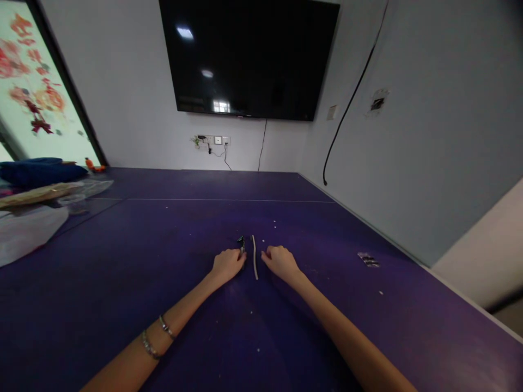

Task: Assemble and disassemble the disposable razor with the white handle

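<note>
My left hand (227, 265) is closed, with the thumb and fingers pressed around a small dark and silvery object (242, 242) whose upper end sticks out past the fingers. What kind of object it is cannot be made out. Between my two hands a thin, pale, slightly curved strip (255, 258) lies lengthwise on the purple tabletop (196, 326). Just right of the strip, apart from it, is my right hand (281, 262) with its fingers curled in. Anything inside those fingers is hidden. Two bracelets circle my left forearm.
Small white specks dot the table around the hands. A small patterned packet (368, 259) lies to the right. At the left edge are a plastic bag (30, 231), a clear cup (74, 203) and dark blue cloth (43, 172). A television (253, 60) hangs on the wall behind.
</note>
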Demonstrator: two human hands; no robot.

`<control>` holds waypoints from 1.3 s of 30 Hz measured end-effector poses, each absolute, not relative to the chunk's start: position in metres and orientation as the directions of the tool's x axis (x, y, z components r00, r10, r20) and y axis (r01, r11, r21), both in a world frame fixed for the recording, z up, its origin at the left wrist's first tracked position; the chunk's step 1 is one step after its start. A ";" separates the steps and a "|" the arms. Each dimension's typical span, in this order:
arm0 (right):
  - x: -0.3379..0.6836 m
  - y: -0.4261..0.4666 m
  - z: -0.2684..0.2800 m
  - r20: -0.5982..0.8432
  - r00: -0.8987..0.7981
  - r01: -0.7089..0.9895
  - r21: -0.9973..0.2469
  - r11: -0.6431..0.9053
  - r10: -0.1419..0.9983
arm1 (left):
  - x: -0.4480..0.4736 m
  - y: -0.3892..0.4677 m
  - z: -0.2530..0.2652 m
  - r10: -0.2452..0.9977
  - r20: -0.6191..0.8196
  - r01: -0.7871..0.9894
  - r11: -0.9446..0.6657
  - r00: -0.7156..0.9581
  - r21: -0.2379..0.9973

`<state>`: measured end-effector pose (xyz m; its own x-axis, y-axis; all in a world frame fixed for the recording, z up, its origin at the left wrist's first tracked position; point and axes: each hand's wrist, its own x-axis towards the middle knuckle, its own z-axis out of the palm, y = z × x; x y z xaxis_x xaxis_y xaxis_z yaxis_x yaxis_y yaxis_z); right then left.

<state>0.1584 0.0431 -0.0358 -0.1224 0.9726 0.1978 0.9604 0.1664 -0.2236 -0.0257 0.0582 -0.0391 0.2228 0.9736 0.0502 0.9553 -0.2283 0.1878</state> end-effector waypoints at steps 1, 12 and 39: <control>0.172 0.044 -0.035 0.227 -0.111 0.950 -0.261 0.170 0.967 | -0.027 0.059 -0.039 0.975 0.052 0.954 -0.224 0.218 0.200; 0.363 0.022 -0.037 0.445 0.148 0.910 -0.412 0.055 0.883 | -0.039 0.074 -0.038 0.980 0.023 0.931 -0.194 0.196 0.310; 0.461 0.011 -0.076 0.316 0.372 0.904 -0.337 -0.263 0.873 | -0.039 0.073 -0.041 0.979 0.036 0.934 -0.200 0.198 0.298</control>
